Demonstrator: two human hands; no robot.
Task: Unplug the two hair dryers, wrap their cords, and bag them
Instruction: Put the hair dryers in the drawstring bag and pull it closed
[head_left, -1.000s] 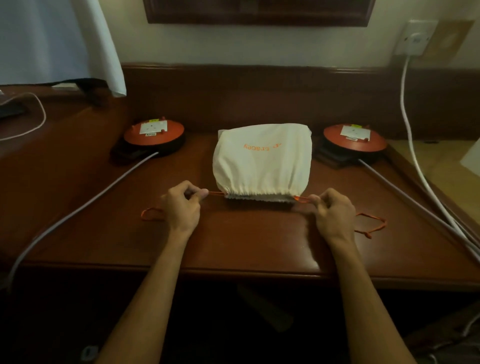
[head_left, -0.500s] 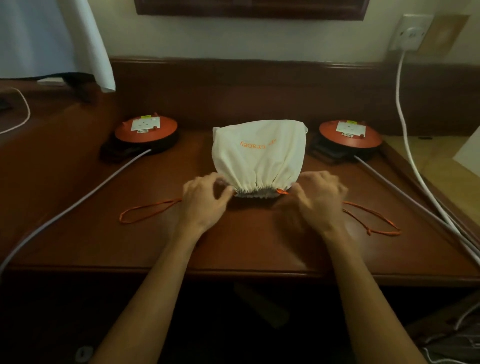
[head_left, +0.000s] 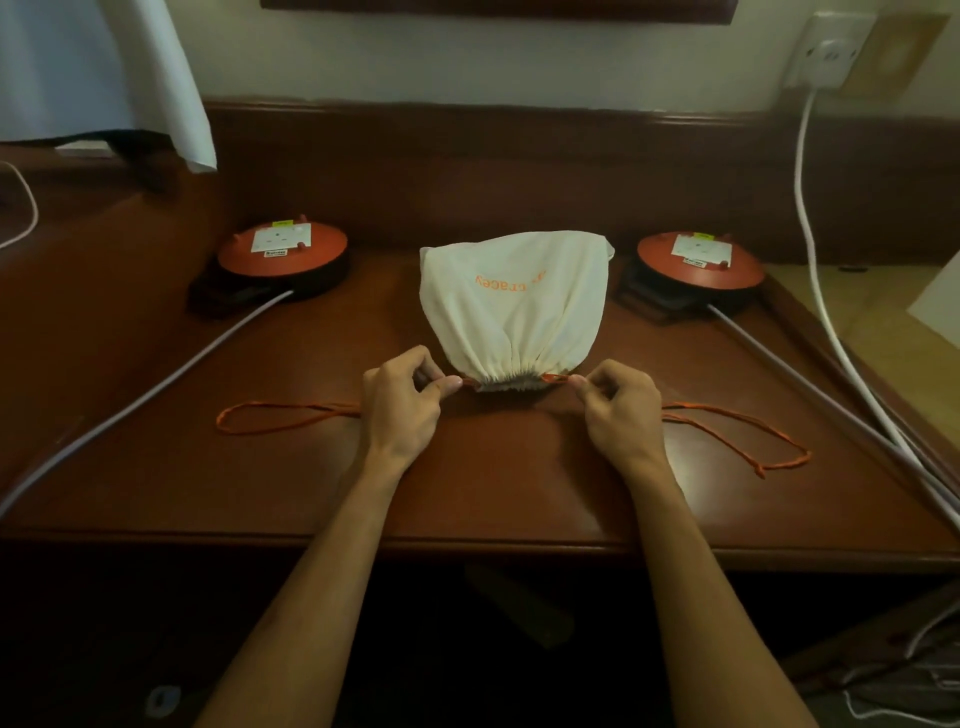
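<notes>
head view: the cream drawstring bag (head_left: 511, 306) sits mid-table (head_left: 467, 493) between two red cord reels (head_left: 283, 254), mouth gathered (facing the person). left hand (head_left: 402, 402) and right hand (head_left: 618, 410) each pinch the orange drawstring (head_left: 291, 418) at the mouth's sides, its loops trailing outward on the wood.

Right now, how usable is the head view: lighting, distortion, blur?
Head view: dim, warm light; under the desk is near black. Wide-angle bend curves the desk edge. The cream bag is brightest, its lettering readable. Left hand and right hand look sharp, pinching the orange drawstring.
</notes>
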